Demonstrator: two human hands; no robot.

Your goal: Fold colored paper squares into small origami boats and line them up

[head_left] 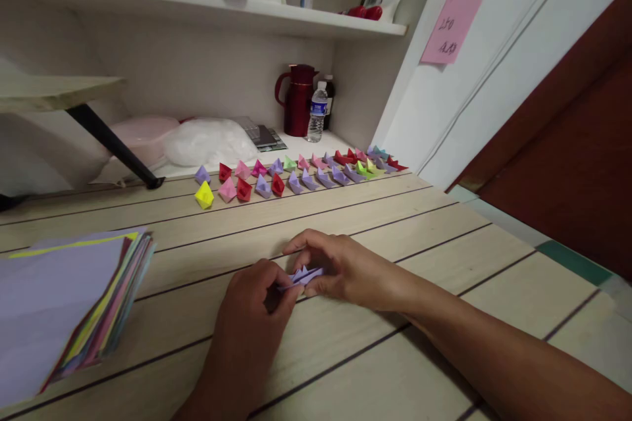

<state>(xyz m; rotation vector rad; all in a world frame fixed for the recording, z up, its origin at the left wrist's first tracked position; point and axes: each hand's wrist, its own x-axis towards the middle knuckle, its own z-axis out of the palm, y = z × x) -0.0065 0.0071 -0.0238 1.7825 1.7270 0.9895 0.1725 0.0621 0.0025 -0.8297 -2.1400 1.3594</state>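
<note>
A small lavender paper boat (305, 275) is held low over the wooden tabletop (395, 358), between my two hands. My left hand (257, 302) pinches its near left end between thumb and forefinger. From the other side, my right hand (343, 266) curls round the right end, thumb below and fingers arched above. The boat's folded peaks show between the fingers; both of its ends are partly covered. Farther back stand two rows of folded paper boats in several colours, among them a yellow boat (204, 195) at the left end and a red boat (278, 185).
A stack of coloured paper (59, 302) lies at the left. Behind the boats, a white cabinet holds a dark red jug (299, 102), a water bottle (317, 112) and a white plastic bag (207, 143). A black bracket (116, 147) stands at the back left.
</note>
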